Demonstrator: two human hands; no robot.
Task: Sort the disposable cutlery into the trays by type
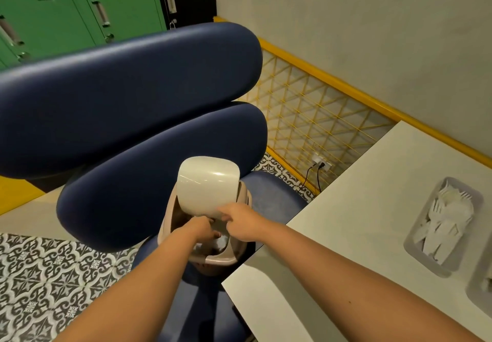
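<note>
Right fingers [223, 212] pinching lid [207, 182], left fingers [211, 232] unclear inside bin [213, 258] — forks [447, 208] in tray [409, 243], well apart.

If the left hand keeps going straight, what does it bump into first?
Most likely the inner wall of the pinkish plastic bin; the left hand points into its opening, beneath the tilted cream lid. Depth is unclear.

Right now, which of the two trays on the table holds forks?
The farther tray, fully in view, holds white plastic forks. The nearer tray is cut off by the frame's right edge, its contents barely visible.
</note>
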